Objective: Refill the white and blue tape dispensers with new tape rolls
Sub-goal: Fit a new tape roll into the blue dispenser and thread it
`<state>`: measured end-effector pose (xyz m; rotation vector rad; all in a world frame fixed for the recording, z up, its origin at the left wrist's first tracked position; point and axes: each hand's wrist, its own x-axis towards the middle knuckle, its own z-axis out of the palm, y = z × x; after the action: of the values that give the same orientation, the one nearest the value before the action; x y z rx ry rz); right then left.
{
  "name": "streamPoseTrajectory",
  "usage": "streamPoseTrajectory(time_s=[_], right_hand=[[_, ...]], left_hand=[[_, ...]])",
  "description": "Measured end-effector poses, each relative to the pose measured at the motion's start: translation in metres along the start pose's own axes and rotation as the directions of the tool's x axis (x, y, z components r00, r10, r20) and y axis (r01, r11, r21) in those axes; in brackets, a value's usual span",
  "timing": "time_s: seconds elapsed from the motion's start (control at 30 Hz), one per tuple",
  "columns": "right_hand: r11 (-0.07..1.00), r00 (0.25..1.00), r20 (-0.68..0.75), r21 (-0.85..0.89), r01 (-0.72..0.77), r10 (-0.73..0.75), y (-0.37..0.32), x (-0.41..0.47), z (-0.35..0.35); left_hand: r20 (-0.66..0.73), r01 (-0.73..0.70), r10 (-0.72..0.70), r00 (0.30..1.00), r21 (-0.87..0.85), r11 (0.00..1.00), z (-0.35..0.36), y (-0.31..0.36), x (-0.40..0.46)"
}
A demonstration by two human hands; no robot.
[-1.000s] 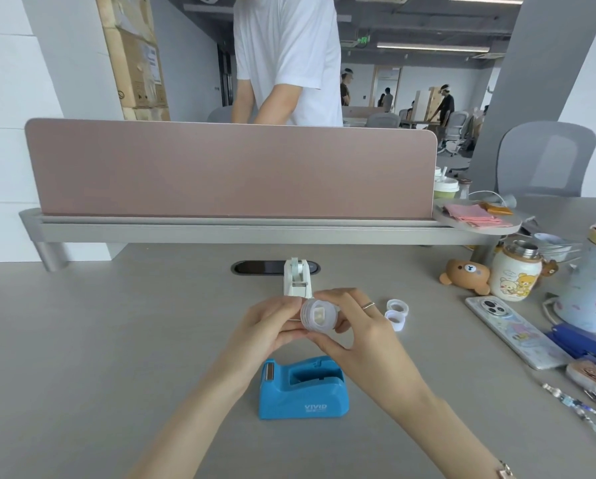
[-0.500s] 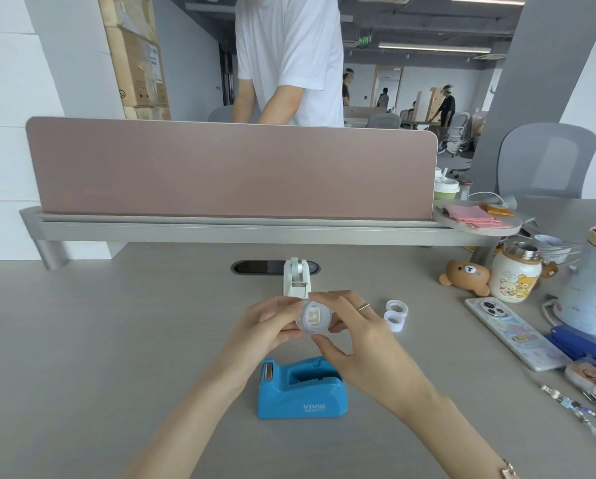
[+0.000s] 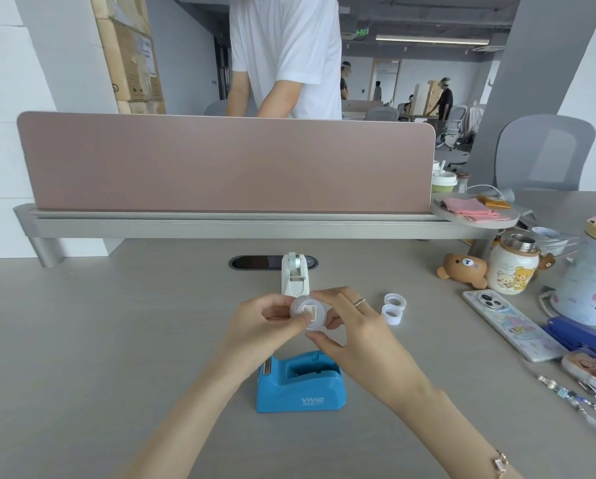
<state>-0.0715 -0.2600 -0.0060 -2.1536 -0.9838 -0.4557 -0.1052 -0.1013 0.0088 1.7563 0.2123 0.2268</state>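
Head view: both hands pinch the tape roll (image 3: 308,313) above the blue dispenser (image 3: 300,382), left hand (image 3: 265,331) now thumb-on-core, right hand (image 3: 355,335) shifted lower; white dispenser (image 3: 294,276) behind it.

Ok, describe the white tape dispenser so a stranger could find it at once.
Start at the pink divider panel across the desk, then drop to the dark oval cable slot below it. The white tape dispenser stands upright at that slot, narrow and pale, unlike the squat blue dispenser nearer.
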Motion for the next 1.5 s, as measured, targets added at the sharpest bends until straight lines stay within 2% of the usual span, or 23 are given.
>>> streamPoseTrajectory(time_s=[0.2,0.43,0.67,0.77,0.9,1.03,1.17,1.27,1.5], right_hand=[[0.999,1.000,0.000,-0.032,0.004,-0.004,-0.001,0.000,-0.001],[0.998,1.000,0.014,-0.055,0.008,-0.007,-0.001,0.000,-0.001],[0.998,0.999,-0.008,-0.059,0.038,-0.038,-0.001,0.000,-0.003],[0.999,1.000,-0.006,0.032,0.022,-0.021,0.000,0.002,-0.006],[0.998,0.999,0.045,0.057,0.021,-0.023,0.004,0.003,-0.011],[0.996,0.991,0.103,0.040,0.080,-0.084,0.004,0.003,-0.014],[0.990,0.977,0.163,0.037,0.133,-0.137,0.005,0.002,-0.016],[0.984,0.982,0.070,-0.037,0.176,-0.173,0.006,0.002,-0.016],[0.995,0.992,-0.082,0.017,0.096,-0.094,0.004,0.002,-0.015]], left_hand=[[-0.030,-0.016,0.018,0.999,0.071,0.997,-0.004,-0.002,0.003],[0.024,-0.026,0.024,0.999,0.067,0.997,-0.009,0.004,0.000],[0.105,-0.082,0.080,0.991,0.015,0.997,-0.012,0.005,-0.001],[0.116,-0.125,0.122,0.986,0.015,0.992,-0.013,0.004,-0.001],[0.163,-0.083,0.098,0.982,-0.096,0.992,-0.019,0.005,-0.001],[0.230,-0.151,0.143,0.963,0.020,0.988,-0.022,0.006,-0.003],[0.237,-0.207,0.183,0.954,0.080,0.975,-0.025,0.009,-0.002],[0.245,-0.228,0.199,0.949,0.096,0.969,-0.026,0.012,0.000],[0.237,-0.203,0.196,0.951,0.002,0.979,-0.022,0.014,-0.001]])
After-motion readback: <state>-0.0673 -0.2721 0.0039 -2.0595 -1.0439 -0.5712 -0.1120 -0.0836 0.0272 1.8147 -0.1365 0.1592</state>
